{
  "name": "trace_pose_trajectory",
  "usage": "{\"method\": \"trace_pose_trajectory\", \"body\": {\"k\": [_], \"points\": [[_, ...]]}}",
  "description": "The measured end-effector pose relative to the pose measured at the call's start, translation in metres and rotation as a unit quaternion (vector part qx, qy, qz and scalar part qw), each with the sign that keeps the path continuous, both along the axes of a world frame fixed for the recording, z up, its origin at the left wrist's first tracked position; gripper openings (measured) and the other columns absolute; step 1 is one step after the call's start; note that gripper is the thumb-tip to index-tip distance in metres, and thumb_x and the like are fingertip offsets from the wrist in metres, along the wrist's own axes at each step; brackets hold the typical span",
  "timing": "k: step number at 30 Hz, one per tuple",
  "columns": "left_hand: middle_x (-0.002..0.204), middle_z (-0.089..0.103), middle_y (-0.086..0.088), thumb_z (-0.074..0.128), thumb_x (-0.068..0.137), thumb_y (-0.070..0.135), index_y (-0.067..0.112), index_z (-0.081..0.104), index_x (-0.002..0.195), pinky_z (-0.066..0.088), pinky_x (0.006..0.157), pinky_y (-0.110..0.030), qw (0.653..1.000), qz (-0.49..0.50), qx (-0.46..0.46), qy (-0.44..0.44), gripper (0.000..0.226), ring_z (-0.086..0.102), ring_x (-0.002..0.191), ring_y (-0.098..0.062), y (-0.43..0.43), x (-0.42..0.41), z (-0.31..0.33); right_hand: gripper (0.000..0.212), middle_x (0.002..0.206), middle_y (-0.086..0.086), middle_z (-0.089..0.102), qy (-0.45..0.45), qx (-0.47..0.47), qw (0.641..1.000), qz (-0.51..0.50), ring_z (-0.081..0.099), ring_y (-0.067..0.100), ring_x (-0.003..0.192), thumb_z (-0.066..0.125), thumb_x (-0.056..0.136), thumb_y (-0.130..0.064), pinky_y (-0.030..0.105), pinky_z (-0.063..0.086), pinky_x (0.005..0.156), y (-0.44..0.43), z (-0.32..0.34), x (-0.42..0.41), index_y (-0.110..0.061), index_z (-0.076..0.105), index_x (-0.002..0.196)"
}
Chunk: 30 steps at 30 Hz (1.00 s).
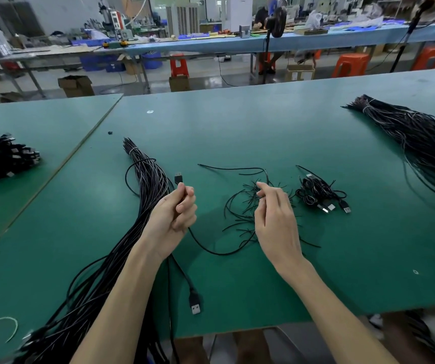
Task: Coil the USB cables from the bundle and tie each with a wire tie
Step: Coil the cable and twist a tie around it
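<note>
Two hands, the left hand (174,214) and the right hand (274,216). Two green table tops (237,127) (40,122). Two tied bundles of USB cables (150,185) (408,132). One loose USB cable (211,252), gripped by the left hand. One small pile of coiled cables (316,191) showing three USB plugs (345,207). The scattered wire ties (248,200) are too tangled to count. Three orange stools (179,64) (351,64) (434,57). Three cardboard boxes (76,85) (179,83) (299,72).

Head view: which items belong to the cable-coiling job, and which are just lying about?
Job: held cable in left hand; cable bundle; wire ties under right hand; coiled cables.
Lying about: white loop; small ring; black speck; orange stool.
</note>
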<state>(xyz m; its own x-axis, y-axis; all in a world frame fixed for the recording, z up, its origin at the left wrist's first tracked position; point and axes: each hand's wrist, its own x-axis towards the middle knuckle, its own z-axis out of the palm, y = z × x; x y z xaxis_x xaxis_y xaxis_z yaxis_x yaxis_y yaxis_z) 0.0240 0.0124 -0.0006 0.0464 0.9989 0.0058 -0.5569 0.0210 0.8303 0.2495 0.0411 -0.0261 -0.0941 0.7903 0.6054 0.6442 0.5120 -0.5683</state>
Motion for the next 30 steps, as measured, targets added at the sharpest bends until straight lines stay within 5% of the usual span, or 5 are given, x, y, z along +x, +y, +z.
{"method": "trace_pose_trajectory", "body": {"k": [9, 19, 25, 28, 30], "points": [[0.053, 0.021, 0.005, 0.042, 0.107, 0.04, 0.021, 0.06, 0.081, 0.014, 0.037, -0.028, 0.979, 0.005, -0.006, -0.202, 0.038, 0.011, 0.041, -0.012, -0.003, -0.007, 0.005, 0.027, 0.118, 0.006, 0.061, -0.001, -0.003, 0.999, -0.037, 0.054, 0.02, 0.108, 0.055, 0.104, -0.012, 0.043, 0.05, 0.099, 0.004, 0.002, 0.002, -0.008, 0.066, 0.129], [0.056, 0.015, 0.007, 0.043, 0.108, 0.038, 0.022, 0.045, 0.072, 0.013, 0.041, -0.027, 0.99, -0.007, -0.007, -0.14, 0.04, 0.009, 0.044, -0.011, -0.005, -0.006, 0.004, 0.03, 0.106, 0.002, 0.04, 0.026, -0.021, 0.997, -0.072, 0.039, 0.016, 0.1, 0.06, 0.103, -0.028, 0.029, 0.046, 0.086, 0.01, 0.0, 0.004, -0.02, 0.069, 0.131], [0.059, 0.016, 0.006, 0.043, 0.109, 0.033, 0.023, 0.027, 0.069, 0.02, 0.053, -0.029, 0.988, 0.007, -0.004, -0.154, 0.044, 0.012, 0.052, -0.013, -0.004, -0.003, 0.006, 0.052, 0.164, 0.026, 0.016, -0.064, -0.029, 0.992, -0.101, 0.027, 0.04, 0.144, 0.056, 0.102, -0.047, 0.051, 0.029, 0.118, 0.012, 0.0, 0.002, -0.03, 0.051, 0.151], [0.057, 0.019, 0.006, 0.04, 0.11, 0.032, 0.023, 0.029, 0.067, 0.023, 0.052, -0.027, 0.983, 0.023, -0.003, -0.18, 0.045, 0.015, 0.051, -0.012, -0.004, -0.002, 0.005, 0.056, 0.169, 0.026, -0.005, -0.094, -0.023, 0.991, -0.091, 0.002, 0.042, 0.157, 0.047, 0.103, -0.053, 0.057, 0.018, 0.122, 0.013, -0.001, -0.001, -0.032, 0.045, 0.155], [0.056, 0.02, 0.006, 0.039, 0.11, 0.031, 0.024, 0.03, 0.066, 0.026, 0.051, -0.027, 0.978, 0.033, -0.001, -0.207, 0.046, 0.017, 0.05, -0.012, -0.003, -0.001, 0.005, 0.05, 0.169, 0.024, 0.009, -0.111, 0.015, 0.991, -0.076, 0.008, 0.041, 0.157, 0.051, 0.103, -0.05, 0.06, 0.018, 0.121, 0.012, -0.003, -0.001, -0.03, 0.053, 0.149]]}}
